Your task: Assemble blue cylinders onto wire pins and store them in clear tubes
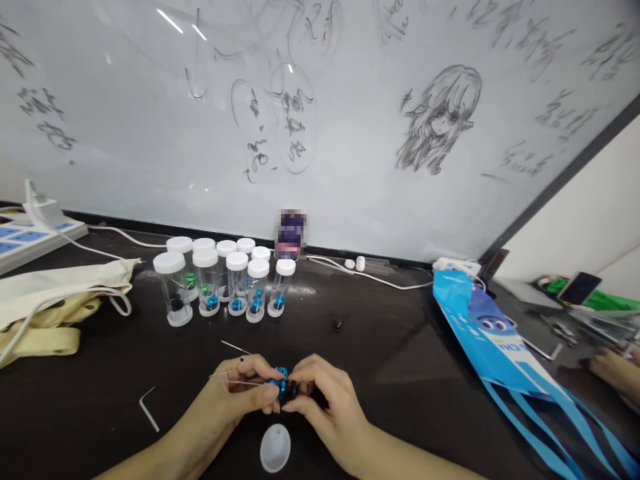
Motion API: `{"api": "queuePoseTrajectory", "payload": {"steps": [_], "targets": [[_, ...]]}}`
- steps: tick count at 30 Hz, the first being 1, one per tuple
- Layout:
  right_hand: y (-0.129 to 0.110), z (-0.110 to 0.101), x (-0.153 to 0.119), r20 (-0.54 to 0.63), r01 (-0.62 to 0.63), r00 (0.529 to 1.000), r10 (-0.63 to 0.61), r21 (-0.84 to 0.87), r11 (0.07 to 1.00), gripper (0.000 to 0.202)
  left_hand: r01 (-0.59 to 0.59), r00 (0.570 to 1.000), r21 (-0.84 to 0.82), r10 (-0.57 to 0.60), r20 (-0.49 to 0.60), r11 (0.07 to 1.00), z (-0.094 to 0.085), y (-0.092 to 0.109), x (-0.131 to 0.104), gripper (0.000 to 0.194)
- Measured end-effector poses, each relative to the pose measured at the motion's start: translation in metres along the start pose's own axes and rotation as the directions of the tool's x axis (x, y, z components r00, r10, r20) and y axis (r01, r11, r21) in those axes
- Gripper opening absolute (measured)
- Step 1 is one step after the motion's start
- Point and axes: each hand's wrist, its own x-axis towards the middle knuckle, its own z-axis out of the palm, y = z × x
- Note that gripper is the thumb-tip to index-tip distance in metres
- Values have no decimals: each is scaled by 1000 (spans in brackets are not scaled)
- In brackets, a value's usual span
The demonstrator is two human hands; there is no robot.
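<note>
Head view: left hand [239,392] and right hand [334,402] narrowly pinch a blue-and-black part [283,388]. Its long axis runs sideways, black end right.

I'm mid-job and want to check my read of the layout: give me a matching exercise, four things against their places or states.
1. blue-and-black piece
2. L-shaped key
3. white cap-like piece
4. lidded clear tubes

A. standing upright in a cluster
B. out to the left of the left hand, lying on the table
C. in the grip of the left hand and right hand
D. on the near side of the gripped piece, roughly central

Pairs: 1-C, 2-B, 3-D, 4-A
</note>
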Motion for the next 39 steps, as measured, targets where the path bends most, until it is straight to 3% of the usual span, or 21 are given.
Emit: {"api": "queuePoseTrajectory", "payload": {"steps": [11, 16, 20, 26, 29, 33, 39], "targets": [[-1, -3, 0, 68, -60, 996, 65, -66, 996, 36, 11, 1000, -22, -11, -2, 1000, 1, -2, -2, 15], [-3, -3, -2, 19, -79, 997, 79, -12, 997, 22, 13, 998, -48, -16, -60, 999, 0, 0, -2, 12], [-3, -2, -2, 38, -81, 996, 83, -43, 996, 12, -5, 1000, -50, 3, -27, 999, -1, -1, -1, 12], [-1, -3, -1, 51, -97, 994, 101, -84, 992, 21, -7, 1000, -41, 7, -10, 999, -1, -4, 1, 13], [-2, -4, -1, 45, -100, 994, 101, -22, 995, 16, 0, 1000, -47, -1, -24, 999, 0, -2, 2, 13], [-2, -2, -4, 24, -76, 997, 77, -35, 996, 25, 6, 998, -54, -9, -62, 999, 1, 1, 0, 12], [-4, -2, -2, 31, -60, 998, 62, -70, 996, 9, 4, 1000, -63, -6, -30, 998, 1, 2, -2, 11]]}}
